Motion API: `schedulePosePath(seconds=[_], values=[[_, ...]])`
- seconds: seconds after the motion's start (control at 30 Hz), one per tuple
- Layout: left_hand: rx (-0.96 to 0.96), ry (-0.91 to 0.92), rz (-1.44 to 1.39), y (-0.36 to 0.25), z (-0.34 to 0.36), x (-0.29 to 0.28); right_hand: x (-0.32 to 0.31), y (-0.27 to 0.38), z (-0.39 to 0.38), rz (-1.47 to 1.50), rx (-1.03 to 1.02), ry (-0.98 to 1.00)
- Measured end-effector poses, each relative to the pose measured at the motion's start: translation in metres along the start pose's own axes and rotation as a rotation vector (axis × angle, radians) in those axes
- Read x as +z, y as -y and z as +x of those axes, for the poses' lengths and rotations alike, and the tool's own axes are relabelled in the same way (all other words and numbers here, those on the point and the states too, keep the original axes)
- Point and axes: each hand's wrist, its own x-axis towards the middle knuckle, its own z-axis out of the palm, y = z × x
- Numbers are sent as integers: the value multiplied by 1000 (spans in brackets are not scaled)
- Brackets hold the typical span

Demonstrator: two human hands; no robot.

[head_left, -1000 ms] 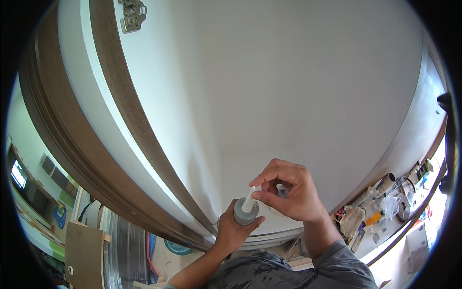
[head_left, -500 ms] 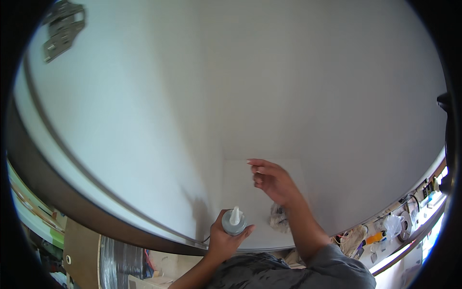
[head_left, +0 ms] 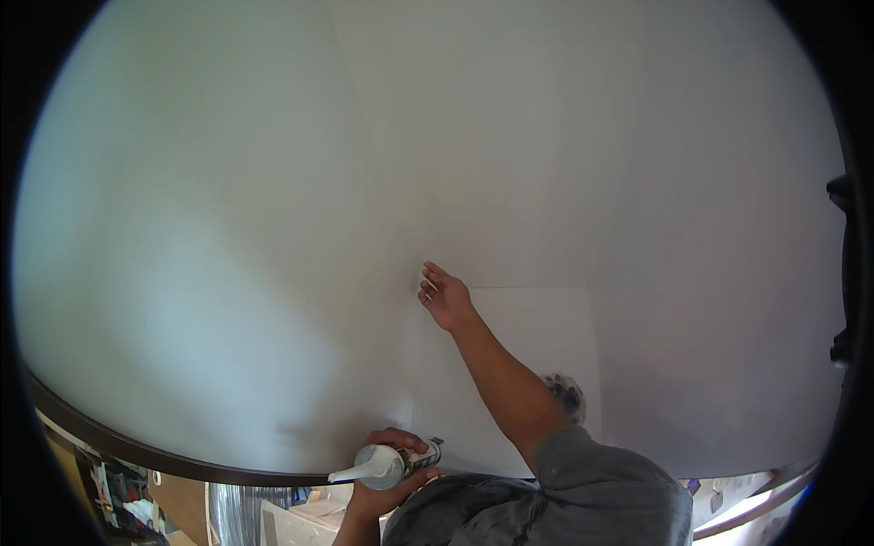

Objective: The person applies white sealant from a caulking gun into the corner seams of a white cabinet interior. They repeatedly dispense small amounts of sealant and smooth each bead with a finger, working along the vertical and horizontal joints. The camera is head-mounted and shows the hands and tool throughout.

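Note:
My left hand [head_left: 371, 500] is wrapped round a sealant cartridge [head_left: 386, 462], low in the view near the front edge of a white cabinet. The cartridge lies tilted, its white nozzle [head_left: 357, 472] pointing left. My right hand [head_left: 445, 298] reaches deep inside, its fingers apart and slightly bent, with nothing seen in them. Its fingertips are at the back left corner, where the white left panel [head_left: 228, 300] meets the back panel [head_left: 482, 164]; whether they touch it I cannot tell.
Behind my right forearm, a clear plastic bag [head_left: 566, 397] with dark contents sits on the cabinet's white bottom panel [head_left: 482, 428], partly hidden. A dark edge [head_left: 182, 469] curves along the front left. Outside stand a plastic-wrapped stack [head_left: 238, 514] and a brown board [head_left: 177, 500].
My right hand has moved left and farther in, to the corner. My left hand has moved left and down, tipping the cartridge from nozzle up to nozzle left. The view has shifted.

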Motion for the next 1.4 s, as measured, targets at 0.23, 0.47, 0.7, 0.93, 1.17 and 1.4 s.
schedulePosePath(seconds=[0.23, 0.47, 0.7, 0.93, 1.17, 1.4], values=[[11, -22, -28, 16, -6, -7, -4, -2, 14, -96, 2, -65], [-4, 20, -29, -8, 2, -14, 24, 0, 19, -198, 49, -100], [-41, 112, -39, -36, 11, -19, 50, 4, 17, -203, 56, -133], [-8, 77, 22, -50, 10, -7, 66, 17, 10, -147, 66, -85], [-25, 34, -74, -36, 7, -6, 63, 15, 16, -169, 61, -101], [-10, 29, -91, -29, 6, -9, 72, 15, 18, -231, 34, -45]])
